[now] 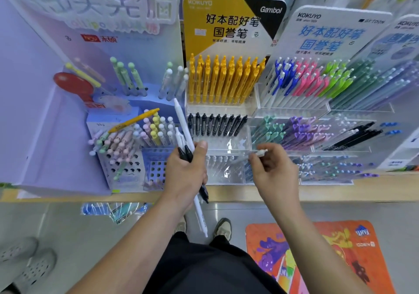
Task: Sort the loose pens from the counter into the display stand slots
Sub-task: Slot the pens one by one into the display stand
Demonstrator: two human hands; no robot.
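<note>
head view, looking down past the counter (340,191) front edge at the display stand (226,177). grips a bundle of loose pens (186,132) in the left hand (186,173), with fingers curled round the barrels and thumb pressed across the top, a long white one poking out at both ends and black ones beside it. probably kept as a fistful to leave the other hand free for feeding slots one at a time. pinches a single pale pen (260,152) between thumb and fingertips of the right hand (275,176), nearly level, just above the clear front tier near the stand's front edge, not yet in any slot. held that way, at a guess, for a look at its type before choosing a compartment. further back, black pens (215,125) and yellow pens (224,80) upright in their tiers, grouped by colour so matches read quickly. also a stray yellow pen (133,119) lying across the pastel ones in the purple stand (56,157) toward the counter's left end, likely misplaced. cannot tell which slot suits the pale pen.
</note>
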